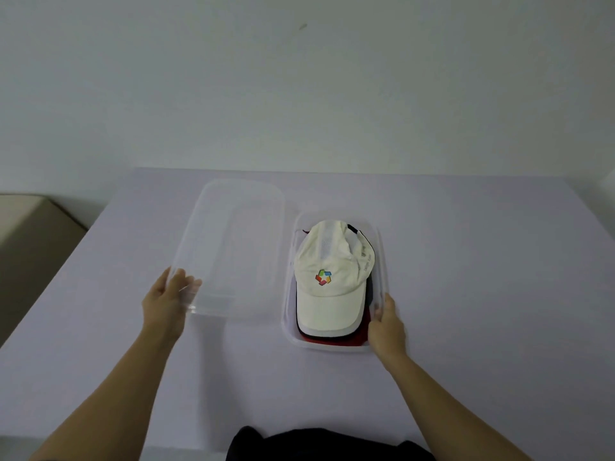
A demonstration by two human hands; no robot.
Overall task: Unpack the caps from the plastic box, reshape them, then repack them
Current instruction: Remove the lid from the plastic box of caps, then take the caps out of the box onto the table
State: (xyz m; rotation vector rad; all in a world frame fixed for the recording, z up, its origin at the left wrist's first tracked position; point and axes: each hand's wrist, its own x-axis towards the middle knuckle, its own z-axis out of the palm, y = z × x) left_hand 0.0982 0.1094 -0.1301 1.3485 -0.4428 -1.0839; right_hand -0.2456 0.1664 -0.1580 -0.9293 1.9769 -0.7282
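- Left hand (166, 299) grips lid (233, 247) at near left corner; right hand (386, 324) grips box (382, 261) at near right rim.
- Caps (329, 277) sit in box, right of lid; snagged brims could drag several out.

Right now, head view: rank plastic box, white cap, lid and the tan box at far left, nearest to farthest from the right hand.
1. plastic box: the right hand grips its right rim.
2. white cap: inside the box, just left of the hand.
3. lid: left of the box, in the left hand.
4. tan box: far left, off the table.
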